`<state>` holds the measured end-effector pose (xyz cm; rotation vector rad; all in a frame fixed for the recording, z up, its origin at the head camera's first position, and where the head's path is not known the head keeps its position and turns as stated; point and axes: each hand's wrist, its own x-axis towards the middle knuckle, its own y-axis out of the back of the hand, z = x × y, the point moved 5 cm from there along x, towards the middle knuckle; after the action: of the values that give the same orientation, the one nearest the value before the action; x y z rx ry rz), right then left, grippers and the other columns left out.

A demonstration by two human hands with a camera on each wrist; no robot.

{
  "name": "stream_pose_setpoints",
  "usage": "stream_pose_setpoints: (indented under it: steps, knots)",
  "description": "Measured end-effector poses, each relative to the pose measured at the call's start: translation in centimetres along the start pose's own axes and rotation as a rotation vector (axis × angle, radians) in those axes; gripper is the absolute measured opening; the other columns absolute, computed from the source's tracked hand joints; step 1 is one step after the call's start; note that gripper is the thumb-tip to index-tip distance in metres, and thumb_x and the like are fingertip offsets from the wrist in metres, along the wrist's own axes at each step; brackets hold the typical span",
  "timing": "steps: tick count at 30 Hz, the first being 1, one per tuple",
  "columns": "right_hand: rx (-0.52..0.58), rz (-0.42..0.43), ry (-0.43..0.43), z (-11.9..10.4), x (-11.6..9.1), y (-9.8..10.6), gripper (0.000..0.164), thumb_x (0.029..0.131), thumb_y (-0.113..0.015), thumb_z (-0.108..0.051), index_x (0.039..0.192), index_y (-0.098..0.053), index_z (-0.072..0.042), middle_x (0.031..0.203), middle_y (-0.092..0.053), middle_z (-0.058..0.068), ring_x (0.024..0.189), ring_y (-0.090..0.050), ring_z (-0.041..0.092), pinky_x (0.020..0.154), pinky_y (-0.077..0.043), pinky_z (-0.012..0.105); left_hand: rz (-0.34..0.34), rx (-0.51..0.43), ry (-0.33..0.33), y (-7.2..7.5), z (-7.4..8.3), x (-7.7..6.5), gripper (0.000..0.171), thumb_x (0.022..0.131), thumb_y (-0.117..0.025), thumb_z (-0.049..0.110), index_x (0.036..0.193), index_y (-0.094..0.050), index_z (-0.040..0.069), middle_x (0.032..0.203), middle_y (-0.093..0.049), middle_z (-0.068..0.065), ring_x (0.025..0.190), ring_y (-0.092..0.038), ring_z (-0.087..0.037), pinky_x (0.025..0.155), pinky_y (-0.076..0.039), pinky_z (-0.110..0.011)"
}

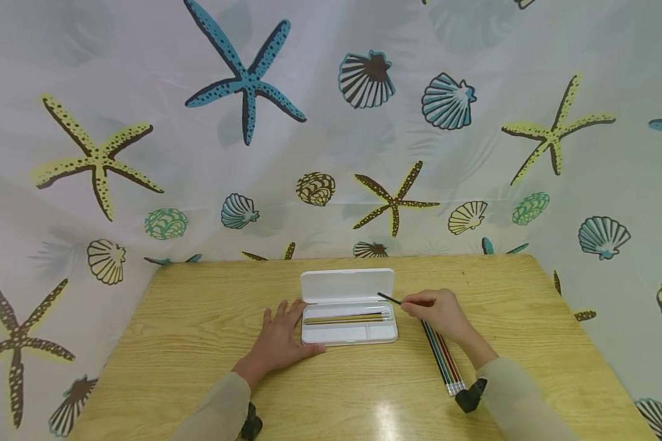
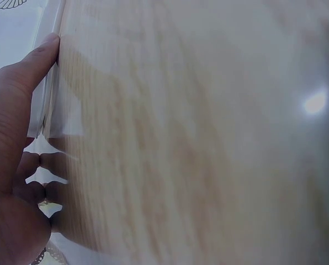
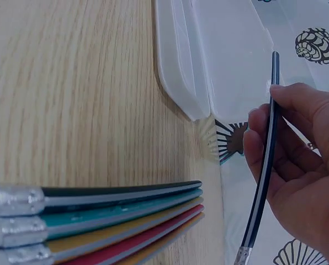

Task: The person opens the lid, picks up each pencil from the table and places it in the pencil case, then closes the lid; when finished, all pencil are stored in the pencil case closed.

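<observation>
My right hand [image 1: 436, 311] pinches a black pencil [image 3: 266, 146] between thumb and fingers, raised over the right side of a white pencil case [image 1: 331, 335]. In the right wrist view the pencil has a silver stripe and a metal band at its lower end. The case lies with its lid [image 1: 346, 285] raised at the back. Inside its rear compartment are a few pencils [image 1: 342, 320], one yellow, their eraser ends to the right. At the case's left end rests my left hand [image 1: 278, 343], fingers spread, the straight thumb [image 2: 35, 63] touching the front edge.
Several pencils [image 1: 444, 358] in black, green, yellow and red lie side by side under my right forearm. The case's front compartment has a small divider [image 1: 367, 331]. Behind the wooden table [image 1: 198, 306] hangs a cloth [image 1: 320, 135] printed with starfish and shells.
</observation>
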<state>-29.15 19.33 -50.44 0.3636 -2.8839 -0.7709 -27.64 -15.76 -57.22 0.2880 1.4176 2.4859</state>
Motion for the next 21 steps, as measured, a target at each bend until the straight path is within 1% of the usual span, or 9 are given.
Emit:
stream_pose_setpoints:
  steps: [5, 8, 11, 17, 21]
  knots:
    - [-0.014, -0.025, 0.014, -0.7, 0.8, -1.3, 0.02, 0.097, -0.078, -0.022, 0.111, -0.083, -0.008, 0.107, -0.081, 0.01, 0.088, -0.072, 0.009, 0.073, -0.057, 0.022, -0.003, 0.007, 0.005, 0.0, -0.1, 0.0, 0.107, 0.082, -0.076, 0.073, 0.165, -0.036, 0.018, 0.17, -0.036, -0.019, 0.158, -0.024, -0.053, 0.121, -0.011, -0.081]
    - [-0.022, -0.04, 0.033, -1.1, 1.3, -2.1, 0.018, 0.096, -0.079, -0.021, 0.109, -0.084, -0.009, 0.107, -0.081, 0.009, 0.089, -0.072, 0.008, 0.076, -0.057, 0.022, -0.005, 0.005, 0.008, 0.0, -0.1, 0.0, 0.108, 0.082, -0.076, 0.074, 0.166, -0.036, 0.018, 0.17, -0.036, -0.018, 0.158, -0.024, -0.052, 0.122, -0.01, -0.08]
    - [-0.024, -0.058, 0.044, -1.4, 1.7, -3.0, 0.016, 0.096, -0.079, -0.019, 0.107, -0.084, -0.008, 0.104, -0.082, 0.009, 0.088, -0.071, 0.006, 0.076, -0.058, 0.021, 0.004, 0.006, 0.005, 0.0, -0.2, 0.0, 0.108, 0.082, -0.076, 0.074, 0.165, -0.036, 0.018, 0.17, -0.037, -0.018, 0.158, -0.024, -0.052, 0.121, -0.011, -0.08]
    - [-0.051, -0.121, 0.071, -2.3, 2.4, -4.8, 0.016, 0.098, -0.077, -0.02, 0.108, -0.084, -0.009, 0.103, -0.081, 0.009, 0.087, -0.071, 0.009, 0.075, -0.058, 0.022, 0.006, 0.003, 0.0, -0.1, -0.3, 0.0, 0.107, 0.082, -0.076, 0.073, 0.166, -0.036, 0.02, 0.17, -0.036, -0.018, 0.158, -0.024, -0.053, 0.121, -0.01, -0.08]
    - [-0.082, -0.133, 0.097, -2.8, 3.0, -6.1, 0.016, 0.098, -0.077, -0.021, 0.107, -0.084, -0.01, 0.102, -0.08, 0.007, 0.087, -0.071, 0.009, 0.074, -0.058, 0.023, 0.002, 0.0, 0.001, -0.1, -0.4, 0.0, 0.107, 0.083, -0.075, 0.074, 0.165, -0.036, 0.018, 0.17, -0.036, -0.018, 0.158, -0.024, -0.053, 0.121, -0.01, -0.081]
